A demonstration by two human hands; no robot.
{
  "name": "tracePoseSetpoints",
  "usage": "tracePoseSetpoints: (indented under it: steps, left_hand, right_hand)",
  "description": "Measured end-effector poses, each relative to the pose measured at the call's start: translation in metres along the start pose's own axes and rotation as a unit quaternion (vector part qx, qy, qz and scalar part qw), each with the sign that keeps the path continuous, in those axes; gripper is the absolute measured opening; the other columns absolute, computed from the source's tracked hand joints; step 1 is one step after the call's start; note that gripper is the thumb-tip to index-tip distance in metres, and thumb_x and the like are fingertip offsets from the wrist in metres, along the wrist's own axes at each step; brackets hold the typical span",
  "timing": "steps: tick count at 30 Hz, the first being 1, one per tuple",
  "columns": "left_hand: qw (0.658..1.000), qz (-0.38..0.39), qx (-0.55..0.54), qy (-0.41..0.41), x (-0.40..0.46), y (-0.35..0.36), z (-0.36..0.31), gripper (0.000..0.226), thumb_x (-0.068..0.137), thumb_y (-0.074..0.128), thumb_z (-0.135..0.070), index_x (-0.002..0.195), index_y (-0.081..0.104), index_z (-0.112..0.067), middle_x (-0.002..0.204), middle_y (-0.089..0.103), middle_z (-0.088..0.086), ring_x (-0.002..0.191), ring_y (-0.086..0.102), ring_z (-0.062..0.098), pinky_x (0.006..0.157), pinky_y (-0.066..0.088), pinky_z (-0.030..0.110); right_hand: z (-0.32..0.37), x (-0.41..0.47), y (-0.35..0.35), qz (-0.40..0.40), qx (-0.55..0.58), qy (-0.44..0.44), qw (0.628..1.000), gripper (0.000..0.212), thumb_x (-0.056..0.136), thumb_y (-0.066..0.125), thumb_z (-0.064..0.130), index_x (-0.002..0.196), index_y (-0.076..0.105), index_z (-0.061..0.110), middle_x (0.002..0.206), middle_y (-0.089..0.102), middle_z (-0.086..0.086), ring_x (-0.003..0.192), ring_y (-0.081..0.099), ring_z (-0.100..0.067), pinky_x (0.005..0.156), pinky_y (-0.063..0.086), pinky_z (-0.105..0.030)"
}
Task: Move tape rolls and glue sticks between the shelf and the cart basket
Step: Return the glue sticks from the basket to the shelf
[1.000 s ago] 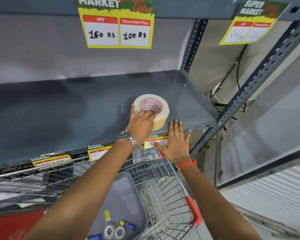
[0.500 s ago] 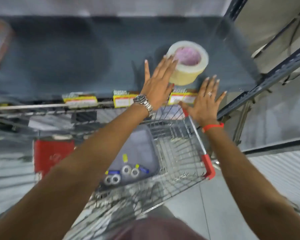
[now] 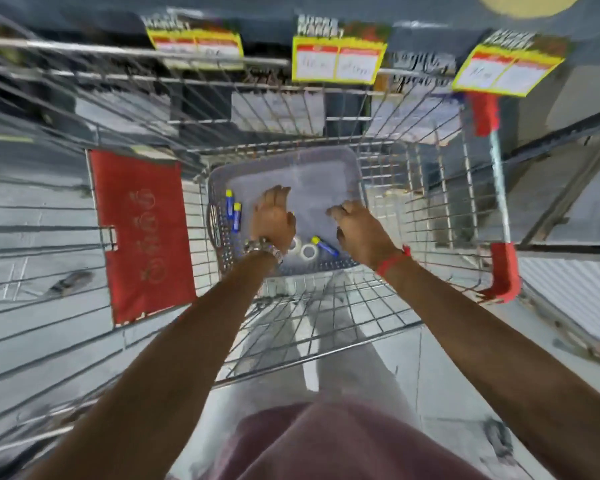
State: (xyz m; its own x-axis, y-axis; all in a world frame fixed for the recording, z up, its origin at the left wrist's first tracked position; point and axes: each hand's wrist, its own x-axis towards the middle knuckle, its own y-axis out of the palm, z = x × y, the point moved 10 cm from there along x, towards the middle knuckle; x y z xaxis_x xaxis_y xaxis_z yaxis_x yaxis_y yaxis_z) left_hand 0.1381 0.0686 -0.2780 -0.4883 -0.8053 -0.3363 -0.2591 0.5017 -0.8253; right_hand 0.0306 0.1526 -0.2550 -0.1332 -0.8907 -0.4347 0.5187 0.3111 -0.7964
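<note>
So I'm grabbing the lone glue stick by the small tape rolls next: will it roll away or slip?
The glue stick lies flat in the grey tray; being round, it probably rolls if nudged sideways. It looks small, smooth and light, so possibly slippery.

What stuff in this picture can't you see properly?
- Price tags, head view: motion blur makes the writing unreadable.
- Big tape roll on the shelf: cut off by the top edge.
- Small tape rolls in the grey basket: the left hand covers part of one, so the count is unsure.
- Right hand: seen from the back, so anything under its fingers is hidden.
</note>
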Motion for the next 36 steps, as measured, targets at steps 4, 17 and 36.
tracePoseSetpoints:
  steps: [4,17,36]
  left_hand:
    - [0.983,0.042,-0.095,-0.15,0.001,0.064,0.06,0.05,0.085,0.051,-0.022,0.127,0.042,0.004,0.132,0.049,0.025,0.126,0.042,0.034,0.105,0.028,0.036]
    - [0.954,-0.057,-0.01,-0.294,0.001,0.078,0.129,0.032,0.085,0.05,-0.011,0.116,0.054,-0.008,0.131,0.048,0.018,0.12,0.046,0.032,0.097,0.04,0.04]
    - [0.981,0.153,0.12,-0.001,0.004,0.105,0.143,0.047,0.082,0.05,0.003,0.129,0.045,-0.002,0.136,0.041,0.027,0.115,0.046,0.046,0.097,0.042,0.054]
  right_hand:
    - [-0.03,0.026,0.075,0.159,0.045,0.074,0.983,0.032,0.088,0.05,0.027,0.106,0.061,0.003,0.108,0.064,-0.027,0.103,0.061,-0.04,0.088,0.051,-0.044]
    - [-0.042,0.051,0.129,0.169,0.02,0.066,0.983,0.028,0.078,0.068,0.019,0.102,0.059,0.009,0.104,0.065,-0.022,0.101,0.061,-0.036,0.078,0.048,-0.035]
    - [-0.045,0.056,0.117,0.12,0.024,0.079,0.989,0.03,0.08,0.061,0.007,0.11,0.058,0.01,0.11,0.063,-0.025,0.106,0.058,-0.041,0.088,0.048,-0.039]
